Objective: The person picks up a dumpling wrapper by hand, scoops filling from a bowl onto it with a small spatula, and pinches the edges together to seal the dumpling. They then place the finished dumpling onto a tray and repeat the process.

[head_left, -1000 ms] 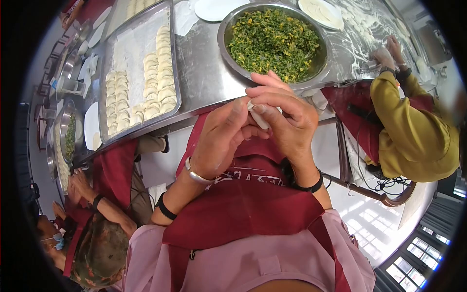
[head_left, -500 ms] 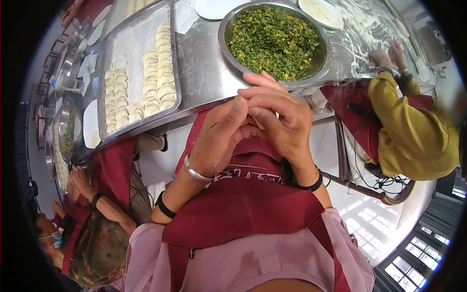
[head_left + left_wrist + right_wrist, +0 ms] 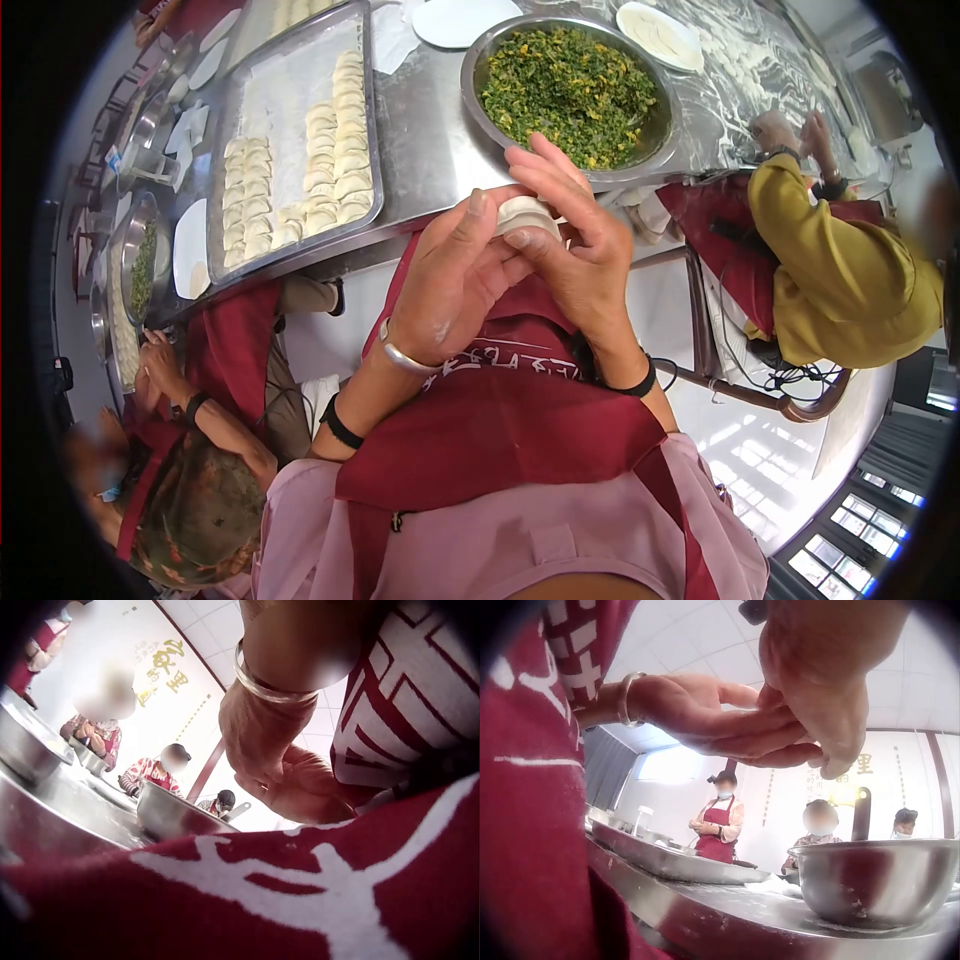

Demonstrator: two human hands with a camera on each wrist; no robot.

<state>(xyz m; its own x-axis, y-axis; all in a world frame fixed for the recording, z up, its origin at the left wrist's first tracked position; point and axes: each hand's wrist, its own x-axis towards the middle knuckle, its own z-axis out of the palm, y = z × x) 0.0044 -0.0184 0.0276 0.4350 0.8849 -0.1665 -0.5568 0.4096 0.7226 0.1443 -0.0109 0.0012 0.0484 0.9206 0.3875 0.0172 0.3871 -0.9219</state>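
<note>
Between my two hands, in the head view, is a pale dumpling (image 3: 527,215) with a curved edge, partly covered by fingers. My right hand (image 3: 585,245) pinches it, the thumb lying over its near side and the other fingers behind. My left hand (image 3: 445,275), with a silver bangle, is cupped beside and under it. Its palm shows, and its thumb points up close to the dumpling's left end. In the right wrist view the left hand (image 3: 705,716) reaches with fairly straight fingers below the right hand (image 3: 821,705). There the dumpling is hidden.
A metal bowl of chopped green and yellow filling (image 3: 570,95) stands just beyond my hands. Left of it, a metal tray (image 3: 290,90) carries rows of dumplings. A plate with flat wrappers (image 3: 660,35) lies behind the bowl. People work at both sides, one in a mustard sleeve (image 3: 850,270).
The dumpling, mostly covered by fingers half a second ago, now shows its broad curved side between my hands. The left thumb and the right fingers have spread a little.
</note>
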